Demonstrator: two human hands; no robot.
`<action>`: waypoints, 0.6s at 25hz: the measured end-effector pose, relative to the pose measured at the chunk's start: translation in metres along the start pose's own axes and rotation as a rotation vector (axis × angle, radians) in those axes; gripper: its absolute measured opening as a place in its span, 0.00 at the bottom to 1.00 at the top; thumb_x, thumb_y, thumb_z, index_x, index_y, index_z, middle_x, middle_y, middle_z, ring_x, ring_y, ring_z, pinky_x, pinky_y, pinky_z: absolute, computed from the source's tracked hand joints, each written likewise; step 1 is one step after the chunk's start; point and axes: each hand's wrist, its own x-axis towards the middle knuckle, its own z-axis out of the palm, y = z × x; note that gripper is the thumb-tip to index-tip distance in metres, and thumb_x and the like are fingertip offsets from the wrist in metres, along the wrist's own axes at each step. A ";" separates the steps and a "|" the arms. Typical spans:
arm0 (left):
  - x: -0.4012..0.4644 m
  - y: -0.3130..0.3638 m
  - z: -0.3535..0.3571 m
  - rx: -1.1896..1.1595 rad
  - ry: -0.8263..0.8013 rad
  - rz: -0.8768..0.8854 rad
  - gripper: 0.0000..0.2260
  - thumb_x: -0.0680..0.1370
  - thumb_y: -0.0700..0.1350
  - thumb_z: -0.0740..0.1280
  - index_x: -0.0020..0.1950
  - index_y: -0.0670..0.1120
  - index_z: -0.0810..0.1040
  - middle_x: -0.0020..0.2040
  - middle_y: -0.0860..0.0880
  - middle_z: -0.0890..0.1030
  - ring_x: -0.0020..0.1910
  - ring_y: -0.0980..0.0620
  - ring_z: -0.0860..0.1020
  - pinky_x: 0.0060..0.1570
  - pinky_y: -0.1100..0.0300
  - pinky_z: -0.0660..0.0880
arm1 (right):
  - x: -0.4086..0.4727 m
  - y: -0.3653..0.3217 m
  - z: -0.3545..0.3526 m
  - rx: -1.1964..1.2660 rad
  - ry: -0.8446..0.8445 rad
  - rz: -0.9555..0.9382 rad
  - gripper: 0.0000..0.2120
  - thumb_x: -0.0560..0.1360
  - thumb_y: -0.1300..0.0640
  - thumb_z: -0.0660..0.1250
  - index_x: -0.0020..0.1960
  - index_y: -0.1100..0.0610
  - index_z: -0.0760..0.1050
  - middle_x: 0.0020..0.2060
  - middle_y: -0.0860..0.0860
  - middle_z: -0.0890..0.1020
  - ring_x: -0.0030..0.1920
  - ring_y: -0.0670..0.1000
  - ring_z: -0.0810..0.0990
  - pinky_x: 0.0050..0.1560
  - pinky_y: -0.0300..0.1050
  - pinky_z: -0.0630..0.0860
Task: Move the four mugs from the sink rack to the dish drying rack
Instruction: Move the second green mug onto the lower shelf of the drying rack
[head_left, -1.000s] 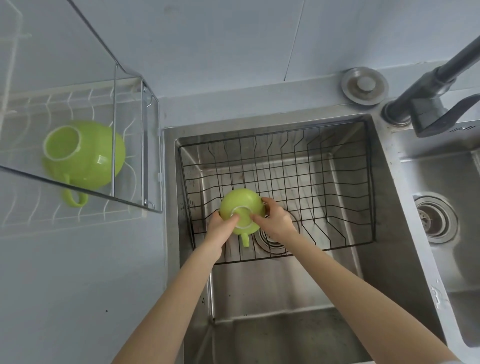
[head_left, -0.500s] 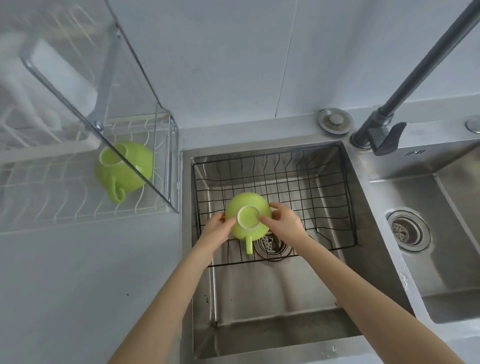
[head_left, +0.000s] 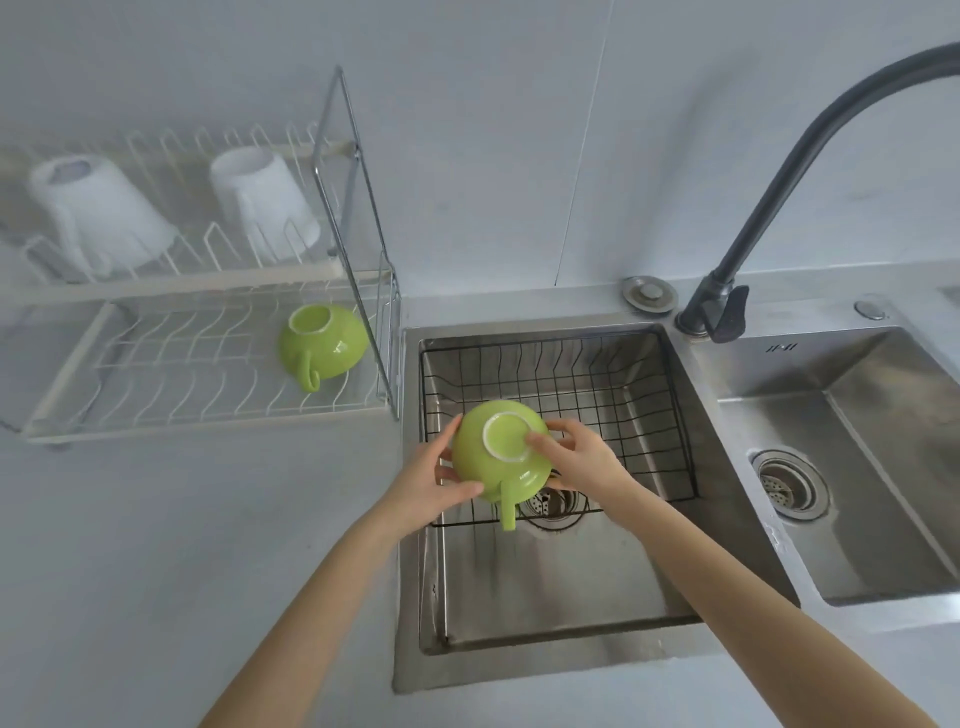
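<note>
We cup the last upturned green mug (head_left: 500, 451) between left hand (head_left: 435, 480) and right hand (head_left: 577, 460), fingers curled around it; next, carry it leftward to the drying rack (head_left: 208, 415).

1. A round green mug (head_left: 496, 457) is being held upside down over the black wire sink rack (head_left: 613, 410). Its handle is pointing toward the person.
2. A second green mug (head_left: 324, 343) is lying upside down and tilted on the lower shelf of the white dish drying rack (head_left: 156, 400).
3. Two white mugs (head_left: 98, 213) (head_left: 265, 202) are sitting upside down on the top shelf.
</note>
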 end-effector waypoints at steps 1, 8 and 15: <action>-0.006 -0.001 -0.002 0.000 0.004 0.016 0.37 0.71 0.38 0.70 0.74 0.52 0.53 0.61 0.42 0.69 0.47 0.53 0.75 0.45 0.69 0.73 | -0.007 -0.001 0.003 -0.031 0.006 -0.032 0.27 0.71 0.45 0.66 0.66 0.55 0.67 0.56 0.56 0.79 0.56 0.56 0.80 0.59 0.55 0.78; -0.042 -0.007 -0.030 -0.032 0.027 0.064 0.35 0.71 0.41 0.70 0.73 0.52 0.57 0.59 0.44 0.70 0.46 0.57 0.75 0.45 0.67 0.74 | -0.044 -0.009 0.027 -0.263 -0.079 -0.237 0.38 0.69 0.57 0.73 0.73 0.58 0.57 0.64 0.52 0.62 0.55 0.48 0.68 0.50 0.36 0.71; -0.072 -0.023 -0.077 0.015 0.075 0.095 0.32 0.71 0.43 0.71 0.70 0.54 0.60 0.63 0.50 0.64 0.45 0.55 0.76 0.32 0.72 0.73 | -0.057 -0.025 0.080 -0.267 -0.084 -0.343 0.44 0.67 0.59 0.74 0.75 0.57 0.52 0.68 0.53 0.60 0.56 0.49 0.69 0.58 0.42 0.73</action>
